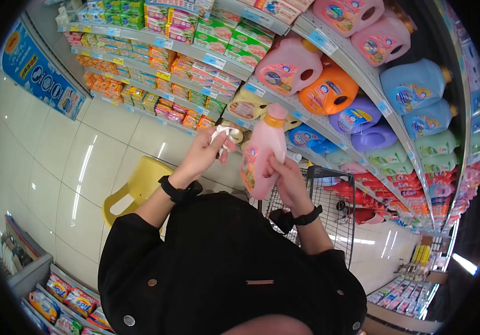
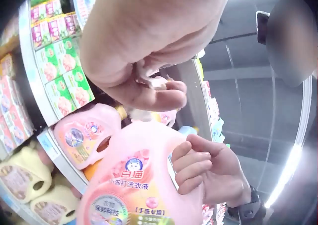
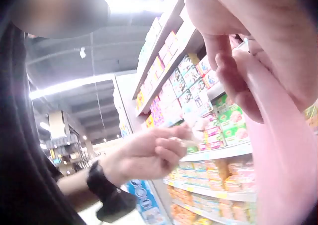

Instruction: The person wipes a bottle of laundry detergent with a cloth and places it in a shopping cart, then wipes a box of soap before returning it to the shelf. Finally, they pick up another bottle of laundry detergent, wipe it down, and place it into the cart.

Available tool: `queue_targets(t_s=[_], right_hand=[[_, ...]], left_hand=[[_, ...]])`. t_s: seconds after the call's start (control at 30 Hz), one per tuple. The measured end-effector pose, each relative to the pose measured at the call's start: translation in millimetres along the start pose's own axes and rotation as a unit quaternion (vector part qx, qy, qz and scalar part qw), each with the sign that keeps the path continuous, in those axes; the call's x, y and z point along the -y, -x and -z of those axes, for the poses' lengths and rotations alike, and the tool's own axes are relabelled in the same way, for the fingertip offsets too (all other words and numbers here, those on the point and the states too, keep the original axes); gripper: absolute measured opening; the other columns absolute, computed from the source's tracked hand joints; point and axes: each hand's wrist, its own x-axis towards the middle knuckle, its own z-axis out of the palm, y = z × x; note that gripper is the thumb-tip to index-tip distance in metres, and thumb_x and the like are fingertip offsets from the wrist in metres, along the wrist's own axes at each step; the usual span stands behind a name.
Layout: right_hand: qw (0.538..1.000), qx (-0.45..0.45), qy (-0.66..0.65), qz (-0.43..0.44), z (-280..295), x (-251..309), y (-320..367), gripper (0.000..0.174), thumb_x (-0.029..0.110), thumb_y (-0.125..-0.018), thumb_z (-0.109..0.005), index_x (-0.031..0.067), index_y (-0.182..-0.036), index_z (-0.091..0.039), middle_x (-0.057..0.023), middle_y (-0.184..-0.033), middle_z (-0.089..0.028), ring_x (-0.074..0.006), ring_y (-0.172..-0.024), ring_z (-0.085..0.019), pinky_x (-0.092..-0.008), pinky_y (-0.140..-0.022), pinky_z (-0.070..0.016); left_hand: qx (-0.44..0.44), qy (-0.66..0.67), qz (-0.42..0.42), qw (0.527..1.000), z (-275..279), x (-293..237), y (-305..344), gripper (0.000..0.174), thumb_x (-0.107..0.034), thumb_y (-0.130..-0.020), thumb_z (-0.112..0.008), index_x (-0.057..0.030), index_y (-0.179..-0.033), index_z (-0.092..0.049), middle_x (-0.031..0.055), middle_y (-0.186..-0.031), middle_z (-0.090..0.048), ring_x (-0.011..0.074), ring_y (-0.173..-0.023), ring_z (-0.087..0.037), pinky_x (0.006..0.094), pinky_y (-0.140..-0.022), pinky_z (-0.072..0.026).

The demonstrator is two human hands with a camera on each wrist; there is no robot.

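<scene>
My right hand [image 1: 291, 181] grips a pink laundry detergent bottle [image 1: 259, 148] by its handle, with the fingers curled through the handle opening in the right wrist view. The bottle is held up in front of my body, gold collar and pink cap [image 1: 276, 110] toward the shelf. In the left wrist view its label [image 2: 131, 173] shows a white cat logo. To its left, my left hand [image 1: 202, 153] pinches a crumpled white tissue [image 1: 226, 132] between bent fingers. The same tissue [image 3: 198, 128] sticks out past the fingertips in the right wrist view, apart from the bottle.
Shelves of detergent bottles, pink [image 1: 290, 67], orange [image 1: 329, 90] and purple [image 1: 354, 115], rise ahead and right. Boxed soaps [image 1: 217, 36] fill the left shelves. A yellow stool [image 1: 139, 181] stands left on the tiled floor; a wire shopping cart [image 1: 338, 223] is at my right.
</scene>
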Motion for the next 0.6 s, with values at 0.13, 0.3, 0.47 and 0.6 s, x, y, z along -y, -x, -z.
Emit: queue_targets(t_s=[0.13, 0.3, 0.47, 0.6], right_hand=[[0.999, -0.014, -0.043, -0.018, 7, 8, -7, 0.031, 0.035, -0.098, -0.047, 0.0091, -0.08, -0.048, 0.0071, -0.057, -0.031, -0.0057, -0.051, -0.031, -0.0229, -0.052, -0.0275], [0.998, -0.019, -0.065, -0.004, 15, 12, -2, 0.038, 0.037, -0.098, -0.045, 0.0103, -0.072, -0.044, 0.007, -0.052, -0.031, -0.0057, -0.045, -0.027, -0.0229, -0.046, -0.0232], [0.996, -0.044, -0.06, 0.038, 8, 11, 9, 0.042, 0.036, -0.098, -0.045, 0.0094, -0.066, -0.043, 0.006, -0.048, -0.029, -0.0066, -0.041, -0.025, -0.0235, -0.043, -0.0209], [0.994, -0.042, -0.061, 0.078, 4, 8, 17, 0.045, 0.039, -0.099, -0.04, 0.0111, -0.064, -0.04, 0.0069, -0.046, -0.026, -0.0064, -0.038, -0.021, -0.0226, -0.041, -0.0183]], left_hand=[[0.008, -0.02, -0.039, 0.999, 10, 24, -8, 0.025, -0.023, -0.099, -0.043, -0.0025, -0.105, -0.057, 0.0001, -0.07, -0.056, 0.0058, -0.06, -0.048, 0.0211, -0.056, -0.0382], [-0.048, -0.068, -0.124, 0.989, -13, 16, -24, 0.024, -0.022, -0.098, -0.045, -0.001, -0.093, -0.055, -0.0001, -0.068, -0.052, 0.0093, -0.061, -0.048, 0.0245, -0.057, -0.0378], [-0.092, -0.198, -0.22, 0.951, -45, 5, -38, 0.025, -0.023, -0.096, -0.048, 0.0008, -0.093, -0.052, 0.0117, -0.076, -0.054, 0.0232, -0.068, -0.052, 0.0336, -0.064, -0.042], [-0.092, -0.23, -0.305, 0.92, -69, -3, -46, 0.022, -0.02, -0.094, -0.051, 0.0014, -0.095, -0.049, 0.0183, -0.087, -0.051, 0.0298, -0.079, -0.053, 0.0365, -0.071, -0.042]])
